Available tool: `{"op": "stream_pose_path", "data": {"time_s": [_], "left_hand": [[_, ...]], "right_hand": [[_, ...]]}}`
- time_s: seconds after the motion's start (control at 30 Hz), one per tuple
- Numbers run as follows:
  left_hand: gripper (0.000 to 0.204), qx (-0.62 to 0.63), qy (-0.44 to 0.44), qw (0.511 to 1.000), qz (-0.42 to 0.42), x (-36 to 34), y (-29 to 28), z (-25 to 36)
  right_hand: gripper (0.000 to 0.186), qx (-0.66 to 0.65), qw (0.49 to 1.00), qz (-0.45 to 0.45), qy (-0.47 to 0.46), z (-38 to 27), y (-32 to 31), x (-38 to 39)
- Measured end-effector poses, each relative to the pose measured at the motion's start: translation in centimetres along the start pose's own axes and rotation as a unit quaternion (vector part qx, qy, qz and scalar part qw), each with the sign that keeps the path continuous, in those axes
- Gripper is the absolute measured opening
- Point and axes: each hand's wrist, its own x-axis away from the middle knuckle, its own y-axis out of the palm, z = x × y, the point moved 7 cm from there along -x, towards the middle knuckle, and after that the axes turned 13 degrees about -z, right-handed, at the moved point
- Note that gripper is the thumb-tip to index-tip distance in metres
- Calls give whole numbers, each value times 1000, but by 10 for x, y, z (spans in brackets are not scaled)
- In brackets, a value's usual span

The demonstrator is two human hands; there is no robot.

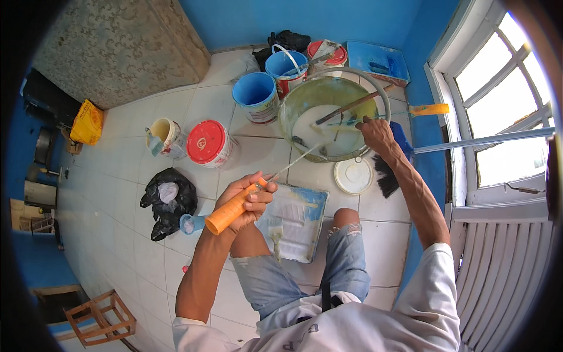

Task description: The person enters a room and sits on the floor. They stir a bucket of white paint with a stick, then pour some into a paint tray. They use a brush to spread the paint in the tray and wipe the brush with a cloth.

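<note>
My left hand is wrapped round the orange handle of a paint roller. Its thin metal rod reaches up over the near rim of a large greenish bucket, which holds whitish liquid. My right hand is at the bucket's right rim, fingers bent together over the inside; what they pinch, if anything, is hard to make out. A wooden stick leans in the bucket. Across the right rim lies a second roller with an orange handle.
Before my knees lies a paint tray with a brush on it. Around stand a red-lidded pail, blue pail, cream pail, black plastic bag, round lid and dark bristles. A window is at right.
</note>
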Motion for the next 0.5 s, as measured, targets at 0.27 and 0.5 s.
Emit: {"op": "stream_pose_path", "data": {"time_s": [0.27,0.5], "left_hand": [[33,-189,9,979,78,1,2,-28],[60,-483,-62,851,195,36,47,-18]], "right_hand": [[5,44,999,-10,-27,-23,28,-7],[5,34,999,8,-30,-33,-3,2]]}}
